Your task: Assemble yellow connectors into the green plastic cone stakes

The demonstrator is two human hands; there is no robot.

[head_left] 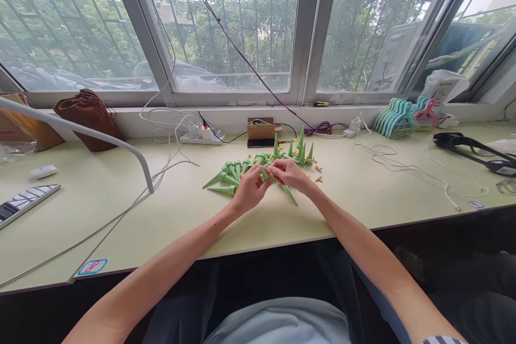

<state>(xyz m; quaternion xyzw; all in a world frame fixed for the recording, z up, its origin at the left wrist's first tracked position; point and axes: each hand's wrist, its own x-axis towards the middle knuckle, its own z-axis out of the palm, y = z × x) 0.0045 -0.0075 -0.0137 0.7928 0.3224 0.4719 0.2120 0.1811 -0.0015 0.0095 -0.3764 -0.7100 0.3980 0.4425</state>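
My left hand is closed around a green plastic watering spike, a hollow cone, above the table's middle. Against its upper end, my right hand pinches with thumb and forefinger; a bit of yellow shows at the fingertips, too small to make out fully. Several more green spikes lie in a fan to the left of my hands, their points outward. Behind and to the right, other spikes stand upright on their wide ends. Small yellow plastic pieces are scattered among them.
Behind the spikes sit a small cardboard box and a black phone. A power strip with cables lies near the window. White cables trail over the right side. A curved white bar crosses the left side.
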